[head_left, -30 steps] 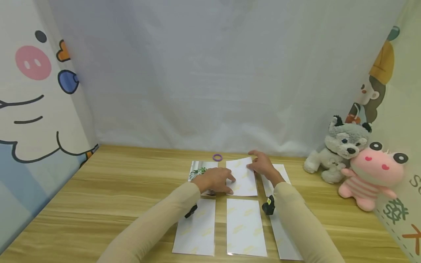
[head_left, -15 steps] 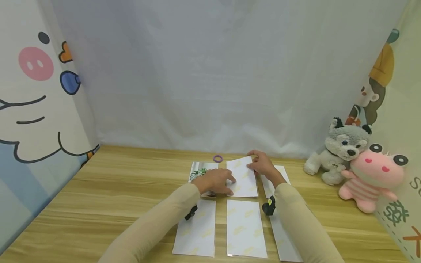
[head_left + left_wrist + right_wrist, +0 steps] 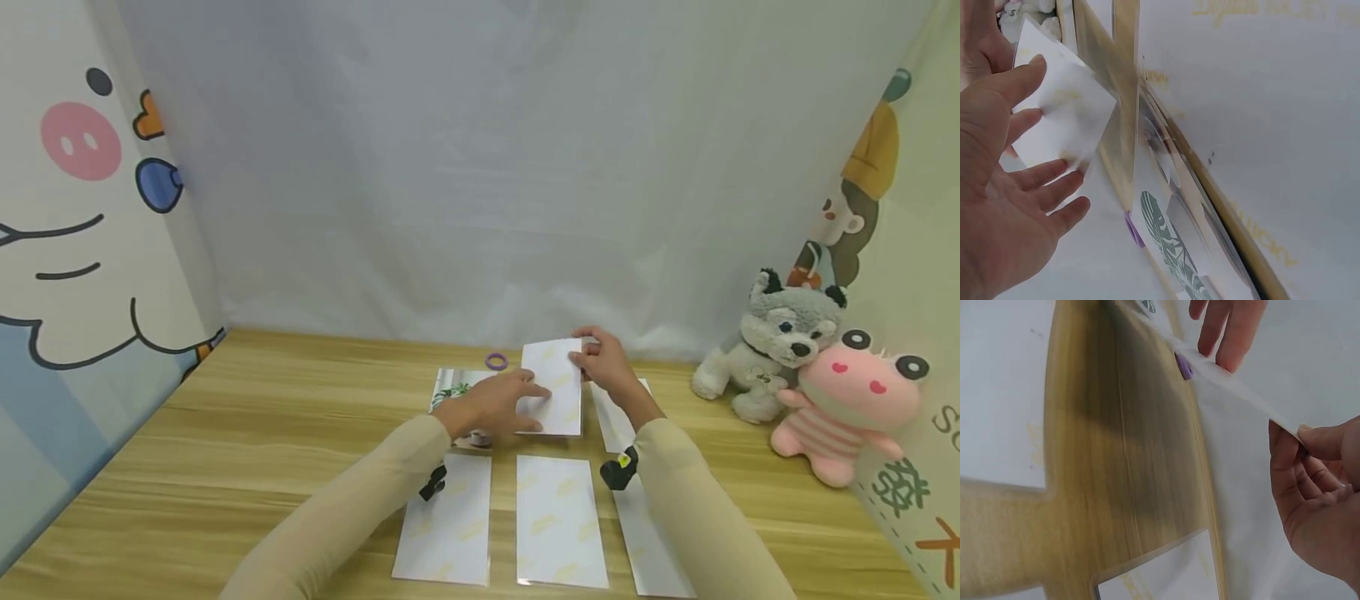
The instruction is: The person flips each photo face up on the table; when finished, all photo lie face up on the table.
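Note:
A photo print, its white back with faint yellow lettering turned up, is raised off the table. My right hand pinches its upper right edge between thumb and fingers, seen edge-on in the right wrist view. Spread, fairly straight fingers of my left hand touch the same sheet at its left side. A print with green leaves lies picture-up, partly under the left hand. White-backed prints lie around: front left, front middle, front right and back right, the last two partly hidden by my right arm.
A purple ring lies at the back of the wooden table. On the right sit a grey-and-white plush dog and a pink plush frog. A pale curtain hangs behind.
My right hand has lifted the back middle print off the table and shifted slightly up and right. My left hand has moved a little right with it. The other prints stay put.

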Action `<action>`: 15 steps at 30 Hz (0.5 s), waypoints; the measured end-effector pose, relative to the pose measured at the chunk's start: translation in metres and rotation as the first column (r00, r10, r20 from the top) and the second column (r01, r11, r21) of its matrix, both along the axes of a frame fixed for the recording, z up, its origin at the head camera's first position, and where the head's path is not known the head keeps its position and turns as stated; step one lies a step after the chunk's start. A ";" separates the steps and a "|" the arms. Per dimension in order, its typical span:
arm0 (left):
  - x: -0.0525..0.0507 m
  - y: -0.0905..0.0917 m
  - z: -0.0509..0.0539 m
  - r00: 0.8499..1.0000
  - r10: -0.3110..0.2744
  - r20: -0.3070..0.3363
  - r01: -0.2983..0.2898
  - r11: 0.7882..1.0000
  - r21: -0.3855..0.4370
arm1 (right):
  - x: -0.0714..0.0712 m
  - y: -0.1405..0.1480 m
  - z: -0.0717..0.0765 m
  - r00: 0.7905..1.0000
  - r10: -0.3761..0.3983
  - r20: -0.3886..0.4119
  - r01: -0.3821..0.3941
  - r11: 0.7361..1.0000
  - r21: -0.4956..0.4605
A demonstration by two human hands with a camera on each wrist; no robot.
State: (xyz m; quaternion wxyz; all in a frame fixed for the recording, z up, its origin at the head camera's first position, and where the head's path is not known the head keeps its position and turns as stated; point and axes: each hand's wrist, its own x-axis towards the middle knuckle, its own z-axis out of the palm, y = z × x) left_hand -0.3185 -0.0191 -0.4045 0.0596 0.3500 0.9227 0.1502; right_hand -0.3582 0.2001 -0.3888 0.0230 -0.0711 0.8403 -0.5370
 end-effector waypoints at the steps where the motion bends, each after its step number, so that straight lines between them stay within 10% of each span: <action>1: 0.000 0.000 0.000 1.000 -0.003 -0.003 0.003 1.000 0.016 | 0.001 0.000 0.001 1.000 -0.006 0.002 0.006 1.000 -0.024; 15: 0.002 0.004 0.000 0.991 -0.025 -0.130 0.046 0.986 0.162 | 0.002 -0.003 0.000 0.996 -0.078 0.047 0.089 0.943 -0.321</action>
